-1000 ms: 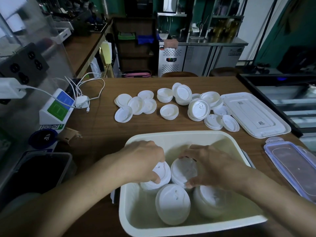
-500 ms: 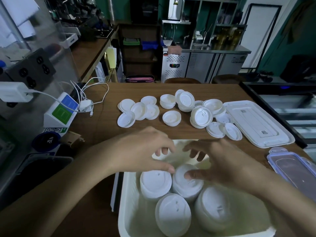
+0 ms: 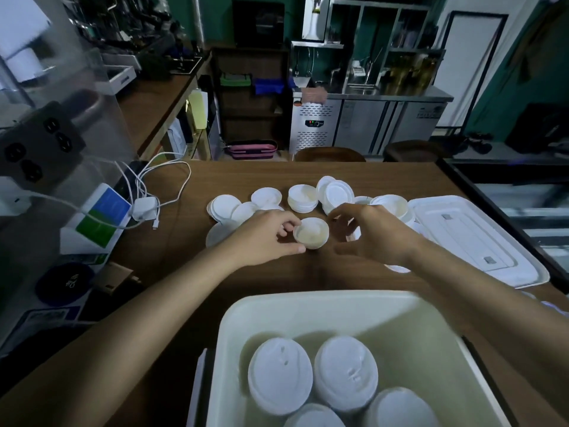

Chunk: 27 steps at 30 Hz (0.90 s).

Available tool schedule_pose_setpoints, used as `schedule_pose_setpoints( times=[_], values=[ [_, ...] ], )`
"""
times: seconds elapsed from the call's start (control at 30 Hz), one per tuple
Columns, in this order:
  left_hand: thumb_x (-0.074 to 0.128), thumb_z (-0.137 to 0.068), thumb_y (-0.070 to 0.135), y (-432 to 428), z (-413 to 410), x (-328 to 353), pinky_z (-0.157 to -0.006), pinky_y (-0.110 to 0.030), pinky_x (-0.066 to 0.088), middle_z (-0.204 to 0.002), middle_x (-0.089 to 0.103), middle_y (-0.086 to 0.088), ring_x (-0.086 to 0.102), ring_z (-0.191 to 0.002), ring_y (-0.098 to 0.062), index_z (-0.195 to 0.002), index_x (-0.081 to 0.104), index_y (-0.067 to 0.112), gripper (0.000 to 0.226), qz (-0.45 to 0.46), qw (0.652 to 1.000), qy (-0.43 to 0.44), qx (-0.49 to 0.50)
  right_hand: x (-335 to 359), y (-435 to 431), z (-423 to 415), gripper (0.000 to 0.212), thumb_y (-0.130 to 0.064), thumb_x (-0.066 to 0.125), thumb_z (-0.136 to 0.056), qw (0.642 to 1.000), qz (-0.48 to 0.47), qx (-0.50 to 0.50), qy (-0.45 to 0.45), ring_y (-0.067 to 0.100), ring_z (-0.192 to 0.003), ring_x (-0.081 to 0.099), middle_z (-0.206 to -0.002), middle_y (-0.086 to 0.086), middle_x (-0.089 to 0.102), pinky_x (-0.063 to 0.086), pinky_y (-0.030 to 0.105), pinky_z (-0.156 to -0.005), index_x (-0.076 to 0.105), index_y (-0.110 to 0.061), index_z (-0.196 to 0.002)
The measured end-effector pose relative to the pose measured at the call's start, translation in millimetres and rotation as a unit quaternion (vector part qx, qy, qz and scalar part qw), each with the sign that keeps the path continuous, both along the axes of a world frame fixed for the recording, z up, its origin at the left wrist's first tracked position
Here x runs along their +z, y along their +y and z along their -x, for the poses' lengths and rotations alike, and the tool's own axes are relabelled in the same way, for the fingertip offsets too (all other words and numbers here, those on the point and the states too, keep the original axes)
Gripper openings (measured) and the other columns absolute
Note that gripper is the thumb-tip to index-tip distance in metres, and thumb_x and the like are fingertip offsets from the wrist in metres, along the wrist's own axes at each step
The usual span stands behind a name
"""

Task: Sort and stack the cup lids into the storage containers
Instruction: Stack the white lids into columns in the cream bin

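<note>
The left hand pinched a short stack of lids on the desk; the right hand hovered beside it, fingers loose, empty. Gripped one-sided, the stack could tip and scatter before reaching the tub

Both bare forearms are stretched well forward, angling in toward each other. Left hand is knuckles up, thumb and curled forefinger pinching the left rim of a lid stack. Right hand hovers just beside it, fingers spread and loosely arched, thumb low, gripping nothing visible.
</note>
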<state>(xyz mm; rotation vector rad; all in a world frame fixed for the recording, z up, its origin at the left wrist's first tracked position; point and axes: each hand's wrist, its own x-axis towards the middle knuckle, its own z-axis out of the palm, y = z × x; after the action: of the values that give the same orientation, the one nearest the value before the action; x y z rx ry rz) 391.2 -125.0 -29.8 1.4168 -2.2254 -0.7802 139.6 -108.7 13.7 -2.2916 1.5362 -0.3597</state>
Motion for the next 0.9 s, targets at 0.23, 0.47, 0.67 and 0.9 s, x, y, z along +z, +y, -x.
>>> schedule_pose_setpoints(
  times=[0.23, 0.47, 0.67, 0.9],
  values=[
    [0.085, -0.078, 0.048, -47.3, 43.2, -27.2, -0.111, -0.042, 0.044, -0.145, 0.053, 0.006, 0.048, -0.136, -0.018, -0.148, 0.05, 0.026, 0.081, 0.024, 0.999, -0.026, 0.004, -36.3, -42.5, -3.5, 0.084, -0.031, 0.092, -0.072, 0.997, -0.062, -0.028, 0.043, 0.014, -0.099, 0.054, -0.112, -0.009, 0.059, 0.043, 0.026, -0.086, 0.049, -0.021, -0.144],
    [0.088, -0.076, 0.046, -73.0, 57.7, -48.1, -0.119, -0.044, 0.035, -0.164, 0.038, 0.0, 0.029, -0.153, -0.022, -0.162, 0.03, 0.024, 0.105, -0.021, 0.994, -0.104, -0.025, -53.8, -50.8, -0.5, 0.079, -0.023, 0.092, -0.071, 0.996, -0.08, -0.044, 0.021, 0.016, -0.108, 0.059, -0.118, -0.006, 0.063, 0.044, 0.027, -0.089, 0.053, -0.019, -0.139],
    [0.09, -0.069, 0.054, -75.2, 56.0, -48.2, -0.095, -0.034, 0.043, -0.126, 0.054, 0.001, 0.05, -0.126, -0.02, -0.14, 0.057, 0.019, 0.086, -0.014, 0.994, -0.112, -0.011, -55.8, -53.7, 2.2, 0.073, -0.023, 0.091, -0.073, 0.996, -0.073, -0.049, 0.015, 0.014, -0.101, 0.058, -0.115, -0.001, 0.066, 0.044, 0.025, -0.084, 0.054, -0.017, -0.136],
    [0.09, -0.063, 0.059, -66.2, 39.9, -41.2, -0.088, -0.035, 0.052, -0.113, 0.057, 0.012, 0.056, -0.106, -0.011, -0.115, 0.057, 0.029, 0.069, -0.03, 0.998, -0.048, -0.007, -62.3, -56.6, -4.1, 0.087, -0.03, 0.095, -0.068, 0.995, -0.096, 0.007, 0.001, 0.01, -0.114, 0.059, -0.126, -0.01, 0.065, 0.047, 0.027, -0.097, 0.051, -0.026, -0.142]
  ],
)
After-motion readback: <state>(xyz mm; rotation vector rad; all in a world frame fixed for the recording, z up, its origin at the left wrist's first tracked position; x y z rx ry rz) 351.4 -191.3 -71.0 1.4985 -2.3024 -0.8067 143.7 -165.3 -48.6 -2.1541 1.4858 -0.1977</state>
